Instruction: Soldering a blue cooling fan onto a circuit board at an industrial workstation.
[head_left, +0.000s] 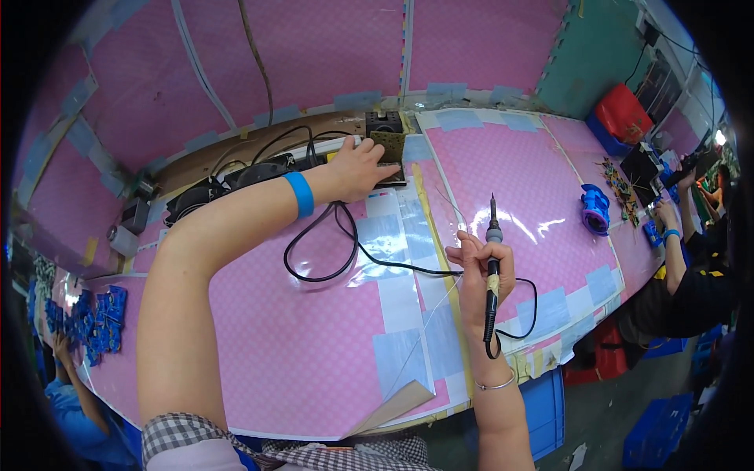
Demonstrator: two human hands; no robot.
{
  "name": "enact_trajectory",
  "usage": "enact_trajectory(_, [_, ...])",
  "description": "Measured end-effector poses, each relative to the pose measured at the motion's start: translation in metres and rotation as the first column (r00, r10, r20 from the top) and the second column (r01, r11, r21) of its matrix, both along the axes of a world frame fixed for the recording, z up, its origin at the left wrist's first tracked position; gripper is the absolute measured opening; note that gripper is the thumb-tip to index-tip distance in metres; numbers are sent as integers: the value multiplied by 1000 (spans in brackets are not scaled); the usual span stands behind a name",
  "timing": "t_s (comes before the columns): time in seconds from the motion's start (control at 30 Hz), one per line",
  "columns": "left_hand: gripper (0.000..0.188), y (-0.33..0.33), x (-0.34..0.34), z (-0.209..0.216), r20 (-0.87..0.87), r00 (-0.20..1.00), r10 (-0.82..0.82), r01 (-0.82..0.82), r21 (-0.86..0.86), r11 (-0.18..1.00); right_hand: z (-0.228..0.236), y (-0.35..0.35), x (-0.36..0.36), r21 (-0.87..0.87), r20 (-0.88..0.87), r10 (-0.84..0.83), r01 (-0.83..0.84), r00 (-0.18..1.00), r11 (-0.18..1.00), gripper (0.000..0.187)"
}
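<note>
My right hand (481, 271) is closed round a soldering iron (492, 275), held nearly upright with its tip pointing up and away from me. A thin pale wire (428, 322) passes by these fingers; whether they also pinch it I cannot tell. The iron's black cable (400, 268) loops over the pink mat to the left. My left hand (357, 169), with a blue band on its wrist, reaches to the back of the bench. Its fingers are bent round the edge of a small metal stand (394, 147), thumb low by the stand's dark base.
A dark box with a knob (384, 122) stands behind the stand. Black cables and adapters (259, 169) lie left of it. On the right are a blue tape-like roll (594, 209), small wired parts (620, 192) and a red bin (623, 114). Blue packets (106, 322) lie far left. Co-workers' arms (674, 251) show at both sides.
</note>
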State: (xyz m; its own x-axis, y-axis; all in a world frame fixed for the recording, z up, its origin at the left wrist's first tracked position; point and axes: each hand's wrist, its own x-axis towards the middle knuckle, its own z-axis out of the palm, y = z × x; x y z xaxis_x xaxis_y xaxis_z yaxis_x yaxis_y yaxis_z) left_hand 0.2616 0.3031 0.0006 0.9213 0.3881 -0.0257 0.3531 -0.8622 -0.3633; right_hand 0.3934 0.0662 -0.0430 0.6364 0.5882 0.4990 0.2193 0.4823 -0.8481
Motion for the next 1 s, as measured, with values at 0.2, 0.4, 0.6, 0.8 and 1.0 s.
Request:
enact_trajectory(0.2, [50,0,2,3,15,1000,11,-11,-10,1000,3,0,-2,1,-17,0,0,1000,1000,16])
enact_trajectory(0.4, [22,14,11,35,216,968,125,-140,53,989,1,1,0,-1,-5,-3,3,1000,1000,17])
enact_trajectory(0.6, [14,21,29,20,477,871,119,-194,110,975,1,1,0,-9,-11,-4,4,1000,1000,17])
enact_trajectory(0.8, [17,28,26,9,505,851,143,-203,66,977,3,0,-3,5,-10,16,-16,1000,1000,17])
enact_trajectory(1.0, [10,15,19,13,503,852,146,-136,-56,989,3,0,-1,8,-19,17,-17,1000,1000,16])
